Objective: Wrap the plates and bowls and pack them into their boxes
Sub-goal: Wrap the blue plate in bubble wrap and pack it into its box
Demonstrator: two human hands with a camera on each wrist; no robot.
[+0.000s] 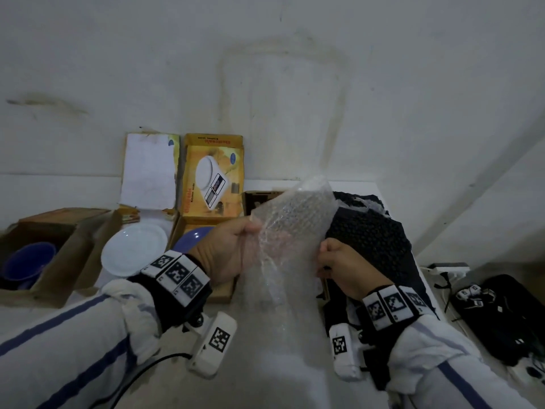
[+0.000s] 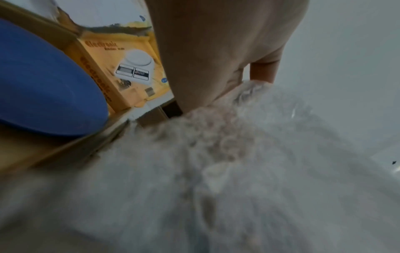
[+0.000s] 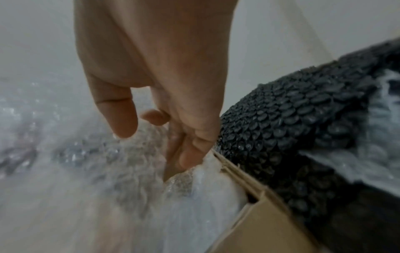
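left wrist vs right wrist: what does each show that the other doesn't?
Left wrist only: the blue plate lying in an open box, the yellow scale box behind it, and the left hand pinching the clear bubble wrap.
Right wrist only: the black bubble wrap heaped in a cardboard box, and the right hand gripping the clear sheet's other edge.
Both: the clear bubble wrap and the pale wall.

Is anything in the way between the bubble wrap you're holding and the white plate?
Yes, a little. Both hands hold the bubble wrap, and the left hand itself sits between the wrap and the white plate. The open yellow box holding the blue plate also lies along that path.
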